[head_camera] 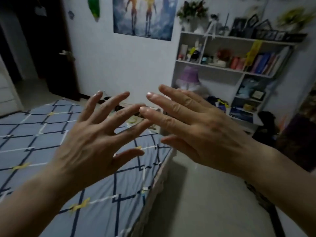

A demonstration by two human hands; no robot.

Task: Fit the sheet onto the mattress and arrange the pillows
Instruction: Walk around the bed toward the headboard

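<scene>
Dim room: white wall [106, 53] with poster [143, 16], cluttered white shelves [222, 69], dark door [51, 48].

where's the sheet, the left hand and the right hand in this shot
sheet [30, 134]: head view, on a blue checked patch left of the hands
left hand [89, 144]: head view, on the back of the hand
right hand [210, 132]: head view, on the back of the hand

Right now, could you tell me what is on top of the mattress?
A blue checked sheet covers the mattress. No pillows show on the visible part. Both open hands, left hand and right hand, hide part of the far corner.
</scene>
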